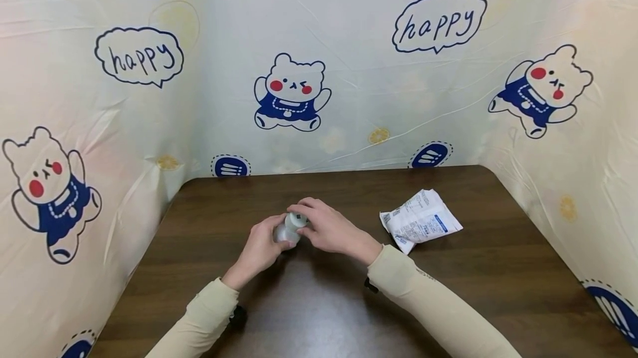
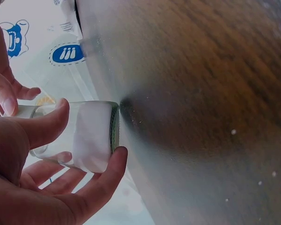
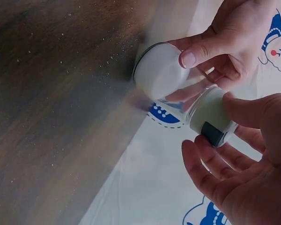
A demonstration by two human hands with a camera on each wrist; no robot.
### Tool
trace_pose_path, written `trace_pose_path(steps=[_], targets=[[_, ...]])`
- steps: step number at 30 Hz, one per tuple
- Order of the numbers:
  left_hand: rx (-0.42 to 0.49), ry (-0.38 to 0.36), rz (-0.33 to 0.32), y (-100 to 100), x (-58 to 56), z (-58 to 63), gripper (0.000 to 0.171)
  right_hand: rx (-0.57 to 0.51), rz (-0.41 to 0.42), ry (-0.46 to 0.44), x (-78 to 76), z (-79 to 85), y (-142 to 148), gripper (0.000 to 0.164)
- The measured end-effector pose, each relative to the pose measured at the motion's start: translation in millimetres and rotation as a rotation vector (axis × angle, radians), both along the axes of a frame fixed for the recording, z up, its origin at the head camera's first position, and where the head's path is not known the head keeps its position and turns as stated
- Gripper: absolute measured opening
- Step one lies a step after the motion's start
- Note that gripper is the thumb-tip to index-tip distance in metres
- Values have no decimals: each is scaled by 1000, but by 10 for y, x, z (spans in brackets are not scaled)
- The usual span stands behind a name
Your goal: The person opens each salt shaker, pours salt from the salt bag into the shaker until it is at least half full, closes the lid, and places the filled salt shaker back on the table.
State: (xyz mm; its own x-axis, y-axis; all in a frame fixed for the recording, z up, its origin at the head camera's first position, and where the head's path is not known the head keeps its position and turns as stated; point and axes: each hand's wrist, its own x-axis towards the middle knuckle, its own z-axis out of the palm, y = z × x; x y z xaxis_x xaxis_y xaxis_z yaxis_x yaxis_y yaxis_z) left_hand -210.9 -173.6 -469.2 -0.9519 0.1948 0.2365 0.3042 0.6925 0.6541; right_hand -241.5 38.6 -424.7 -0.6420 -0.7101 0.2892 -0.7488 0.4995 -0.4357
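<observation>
A clear glass shaker jar (image 2: 92, 136) holds white powder or grains in its lower part. My left hand (image 1: 260, 247) grips the glass body, thumb on one side and fingers on the other. On top sits a pale green cap (image 3: 210, 112) with a small dark patch at its edge. My right hand (image 1: 326, 228) holds this cap between thumb and fingers. In the head view the jar leans slightly, cap end up and to the right. Its base is close over the table in the left wrist view.
A white printed packet (image 1: 422, 222), creased and soft, lies on the dark wooden table (image 1: 329, 319) to the right of my hands. Tiny white specks show over the tabletop in the wrist views. Patterned cloth (image 1: 349, 97) hangs behind and along both sides.
</observation>
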Motion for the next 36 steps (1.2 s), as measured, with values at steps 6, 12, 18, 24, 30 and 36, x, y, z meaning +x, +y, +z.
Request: trace_pose_path(steps=[6, 12, 18, 24, 30, 36], targets=[[2, 2, 4, 5, 15, -3, 63, 7, -34, 13, 3, -9, -14, 46], [5, -3, -4, 14, 25, -2, 64, -18, -139, 0, 3, -33, -53, 47], [-6, 17, -19, 14, 9, -1, 60, -30, -201, -50, -18, -35, -70, 53], [-10, 8, -26, 7, 15, 7, 61, 18, -67, -42, -8, -22, 20, 62], [-17, 8, -24, -5, -1, -3, 63, 32, 22, -21, -14, -29, 52, 49], [-22, 20, -27, 0, -3, -3, 62, 1, -24, 8, -23, -58, 24, 47]])
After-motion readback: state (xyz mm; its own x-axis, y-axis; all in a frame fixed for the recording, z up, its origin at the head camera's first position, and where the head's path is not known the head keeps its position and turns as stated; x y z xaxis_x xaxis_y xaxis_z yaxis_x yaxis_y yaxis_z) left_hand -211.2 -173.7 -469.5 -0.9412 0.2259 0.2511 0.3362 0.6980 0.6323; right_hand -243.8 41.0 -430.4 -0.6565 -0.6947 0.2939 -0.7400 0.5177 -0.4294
